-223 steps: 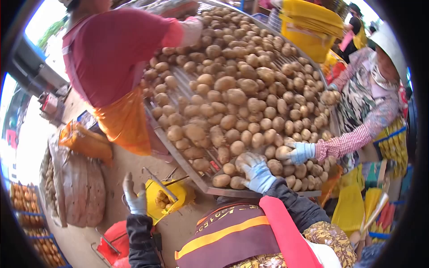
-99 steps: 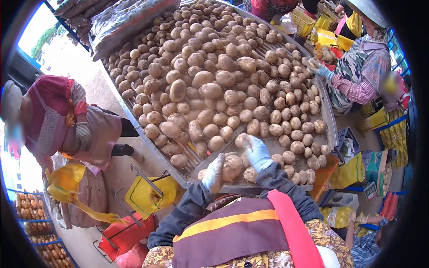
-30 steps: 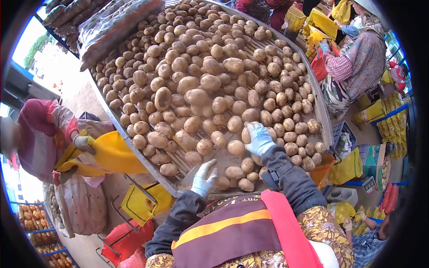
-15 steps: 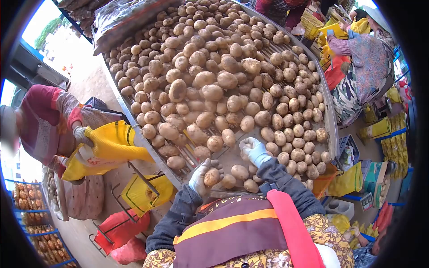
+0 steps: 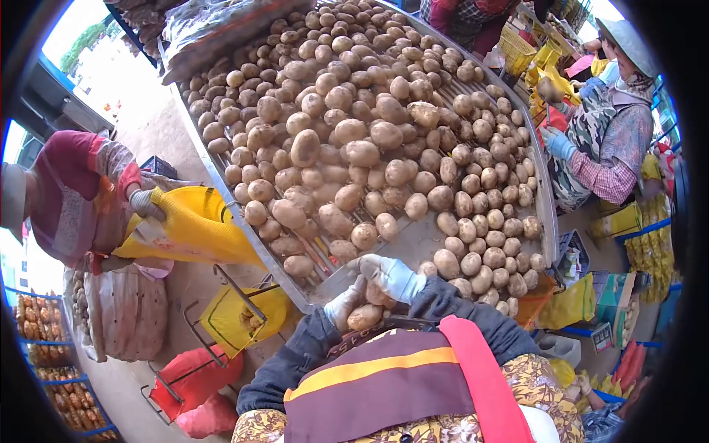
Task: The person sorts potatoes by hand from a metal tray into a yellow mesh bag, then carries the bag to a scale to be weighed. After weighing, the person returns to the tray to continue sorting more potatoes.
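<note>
Curling around a potato (image 5: 364,317), the left hand's (image 5: 344,304) gloved fingers grip it at the sorting table's (image 5: 410,240) near edge. Just beside it, the right hand (image 5: 391,275) closes its fingers over a second potato (image 5: 379,295).

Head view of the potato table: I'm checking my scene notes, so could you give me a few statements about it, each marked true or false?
1. The wearer's left hand and right hand are both gloved. True.
2. The left hand's fingers hold a potato at the near end of the table. True.
3. The table is heaped with oranges. False: it is covered with potatoes.
4. The person at the left holds a blue bag. False: the bag is yellow.
5. The right hand reaches to the table's far end. False: it is close beside the left hand at the near end.
</note>
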`<state>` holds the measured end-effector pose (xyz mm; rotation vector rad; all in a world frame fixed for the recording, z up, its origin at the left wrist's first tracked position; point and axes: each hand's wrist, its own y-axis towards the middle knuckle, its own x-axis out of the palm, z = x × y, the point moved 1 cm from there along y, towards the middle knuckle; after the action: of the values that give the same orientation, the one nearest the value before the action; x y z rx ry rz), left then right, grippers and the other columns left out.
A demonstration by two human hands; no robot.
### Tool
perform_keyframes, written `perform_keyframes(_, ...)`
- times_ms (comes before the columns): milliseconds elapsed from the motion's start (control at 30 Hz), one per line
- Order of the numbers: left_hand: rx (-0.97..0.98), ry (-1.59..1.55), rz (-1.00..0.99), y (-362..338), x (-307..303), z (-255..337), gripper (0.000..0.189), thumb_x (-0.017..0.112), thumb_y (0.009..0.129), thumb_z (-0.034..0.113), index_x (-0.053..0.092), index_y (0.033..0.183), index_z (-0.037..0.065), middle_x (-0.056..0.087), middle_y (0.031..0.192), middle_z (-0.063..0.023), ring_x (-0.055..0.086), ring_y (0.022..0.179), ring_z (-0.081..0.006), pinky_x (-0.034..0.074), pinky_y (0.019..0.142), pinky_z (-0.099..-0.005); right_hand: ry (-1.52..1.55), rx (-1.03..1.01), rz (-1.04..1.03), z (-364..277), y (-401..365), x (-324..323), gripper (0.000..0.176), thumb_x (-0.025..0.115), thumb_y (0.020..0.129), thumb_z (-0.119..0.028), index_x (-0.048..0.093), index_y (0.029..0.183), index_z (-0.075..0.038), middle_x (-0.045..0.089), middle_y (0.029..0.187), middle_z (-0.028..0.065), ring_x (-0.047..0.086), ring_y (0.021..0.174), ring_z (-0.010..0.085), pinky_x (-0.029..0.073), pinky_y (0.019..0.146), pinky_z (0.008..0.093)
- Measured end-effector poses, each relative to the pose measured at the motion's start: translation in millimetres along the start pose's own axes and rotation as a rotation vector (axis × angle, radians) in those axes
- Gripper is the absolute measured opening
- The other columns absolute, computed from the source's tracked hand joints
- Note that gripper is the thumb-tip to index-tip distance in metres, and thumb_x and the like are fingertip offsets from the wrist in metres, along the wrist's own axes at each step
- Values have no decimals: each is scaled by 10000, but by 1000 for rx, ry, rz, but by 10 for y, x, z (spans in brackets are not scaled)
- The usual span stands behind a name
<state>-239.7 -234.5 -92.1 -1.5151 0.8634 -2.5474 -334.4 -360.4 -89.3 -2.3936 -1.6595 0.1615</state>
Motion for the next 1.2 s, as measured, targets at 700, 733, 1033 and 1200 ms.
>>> perform_keyframes(700, 138, -43, 58, -141, -328, 389, 813, 443, 847, 737, 444, 1339, 91, 562, 1265, -177, 643, 898, -247, 590, 716, -389, -197, 84, 372, 432, -127, -783, 551, 684, 836, -381, 507, 1258, -75, 570, 1142, 180, 598, 951, 310, 517, 854, 424)
perform_keyframes(733, 105, -65, 65, -141, -306, 385, 810, 440, 848, 736, 440, 1345, 96, 555, 1283, -177, 641, 906, -251, 590, 720, -390, 565, 68, 317, 380, -210, -730, 514, 620, 889, -418, 509, 1254, -73, 599, 1113, 177, 627, 874, 293, 547, 789, 420)
perform_keyframes(1033, 37, -124, -76, -98, -315, 323, 797, 430, 873, 712, 389, 1416, 130, 489, 1382, -173, 598, 1124, -328, 585, 796, -398, 631, 33, 533, 370, -145, -335, 393, 512, 984, -351, 501, 1228, -42, 639, 1032, 141, 653, 756, 241, 554, 681, 346)
perform_keyframes(1200, 233, -309, -205, -744, -973, 273, 742, 524, 876, 635, 397, 1403, 128, 510, 1331, -217, 645, 981, -302, 591, 779, -445, -1171, -258, 608, 562, -63, -224, 384, 692, 781, -247, 603, 1120, -93, 527, 1241, 163, 461, 1193, 375, 350, 1016, 500)
